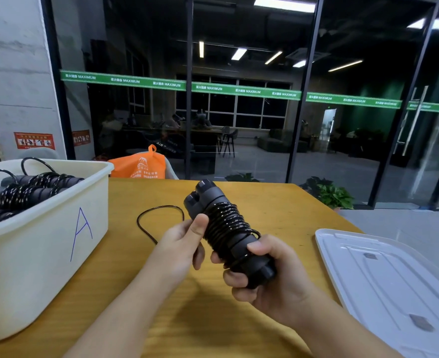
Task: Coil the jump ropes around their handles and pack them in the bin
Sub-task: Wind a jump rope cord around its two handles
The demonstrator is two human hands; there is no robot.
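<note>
Right hand [262, 270] curls round the near end of two matte dark handles [214, 202] bound by glossy black rope coils [226, 223] | left hand [185, 241] pinches the rope, thumb on the coils | loose rope loop [159, 215] lies on the yellow wooden table [277, 202] | cream plastic bin [58, 228] marked "A", left, holds coiled ropes [27, 192] | white ridged lid [394, 275] lies right.

Yellow-brown wooden table [239, 319], cream plastic bin [45, 244] marked with a blue letter A set on its left side, white lid [394, 275] laid flat at its right edge, loose black rope loop [146, 231] trailed across the middle.
</note>
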